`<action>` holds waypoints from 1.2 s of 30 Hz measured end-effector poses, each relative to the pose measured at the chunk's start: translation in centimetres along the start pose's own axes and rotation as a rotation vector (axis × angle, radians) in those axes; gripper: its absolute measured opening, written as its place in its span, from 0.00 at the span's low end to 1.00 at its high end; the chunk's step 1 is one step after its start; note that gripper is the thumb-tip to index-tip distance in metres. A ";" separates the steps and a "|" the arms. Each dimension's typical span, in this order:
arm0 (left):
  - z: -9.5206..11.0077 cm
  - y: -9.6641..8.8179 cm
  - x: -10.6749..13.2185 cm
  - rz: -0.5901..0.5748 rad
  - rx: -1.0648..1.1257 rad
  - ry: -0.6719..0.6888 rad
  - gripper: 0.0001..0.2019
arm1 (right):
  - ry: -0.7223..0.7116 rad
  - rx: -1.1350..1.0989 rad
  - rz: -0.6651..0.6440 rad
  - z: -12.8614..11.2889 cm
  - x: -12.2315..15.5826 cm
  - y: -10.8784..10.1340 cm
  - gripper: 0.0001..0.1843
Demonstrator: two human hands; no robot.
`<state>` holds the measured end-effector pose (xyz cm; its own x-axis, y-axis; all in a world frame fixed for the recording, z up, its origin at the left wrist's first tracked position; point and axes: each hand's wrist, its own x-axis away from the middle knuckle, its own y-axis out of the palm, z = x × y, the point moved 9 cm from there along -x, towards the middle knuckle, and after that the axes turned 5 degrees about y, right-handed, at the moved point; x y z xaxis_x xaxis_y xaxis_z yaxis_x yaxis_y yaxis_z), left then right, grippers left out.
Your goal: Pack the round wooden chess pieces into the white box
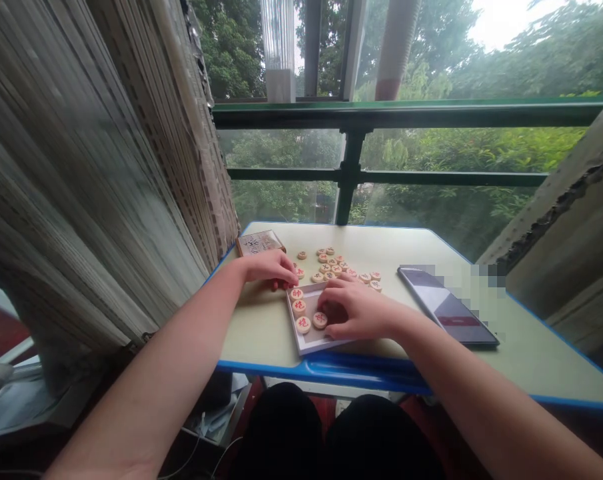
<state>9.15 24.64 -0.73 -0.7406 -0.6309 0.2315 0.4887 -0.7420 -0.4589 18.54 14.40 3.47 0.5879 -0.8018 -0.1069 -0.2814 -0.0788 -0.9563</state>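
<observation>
A shallow white box (317, 345) lies near the front edge of the table. Along its left side stand three round Chinese chess pieces with red characters, one of them the lowest piece (303, 325). My right hand (354, 307) reaches over the box, its thumb and finger closed about another Chinese chess piece (320, 321) on the box floor. At the box's far left corner is my left hand (272, 268), fingers curled together beside a red-marked piece (300, 273). What its fingertips hold, if anything, is hidden.
Several loose chess pieces (336, 269) lie scattered beyond the box. A patterned box (260, 243) sits at the table's far left, and a dark tablet (446, 307) lies to the right. Curtains (131, 133) flank the table (536, 353); a green railing (411, 117) stands behind.
</observation>
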 end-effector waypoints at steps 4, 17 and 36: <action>-0.1 -0.5 0.0 0.051 -0.032 -0.002 0.15 | 0.023 -0.006 -0.001 -0.1 0.2 0.1 0.14; -0.2 -0.4 -0.3 0.042 -0.008 0.027 0.15 | 0.006 0.124 0.040 -1.0 -0.2 0.8 0.16; -0.4 -0.4 -0.2 0.008 0.068 0.012 0.10 | -0.016 0.068 0.058 -2.2 0.0 0.5 0.11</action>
<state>8.88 25.12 -0.95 -0.7417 -0.6344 0.2179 0.5245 -0.7510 -0.4010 16.74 13.08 3.60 0.5847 -0.7940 -0.1665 -0.2633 0.0084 -0.9647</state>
